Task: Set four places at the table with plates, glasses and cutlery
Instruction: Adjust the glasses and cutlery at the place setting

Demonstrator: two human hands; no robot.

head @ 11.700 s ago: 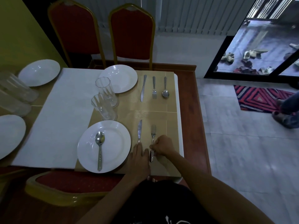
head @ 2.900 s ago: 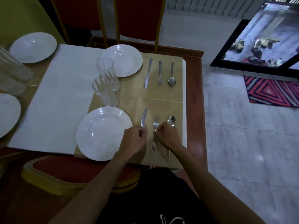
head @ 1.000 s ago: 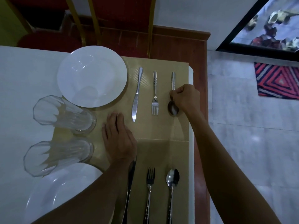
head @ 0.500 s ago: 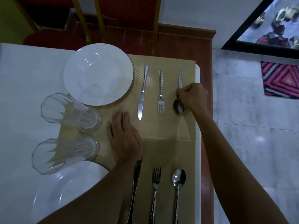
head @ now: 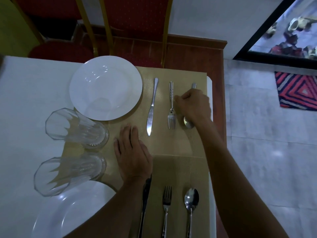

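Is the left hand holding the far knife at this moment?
No, the left hand lies flat on the placemat, fingers straight, with a gap between them and the tip of the far knife.

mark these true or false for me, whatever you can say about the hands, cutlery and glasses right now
1. The left hand lies flat on the placemat. True.
2. The right hand holds the far knife. False: its fingers are curled over the far spoon; the knife lies untouched.
3. The glasses stand to the right of the cutlery. False: they stand to its left.
4. The far fork lies between the far knife and the far spoon. True.
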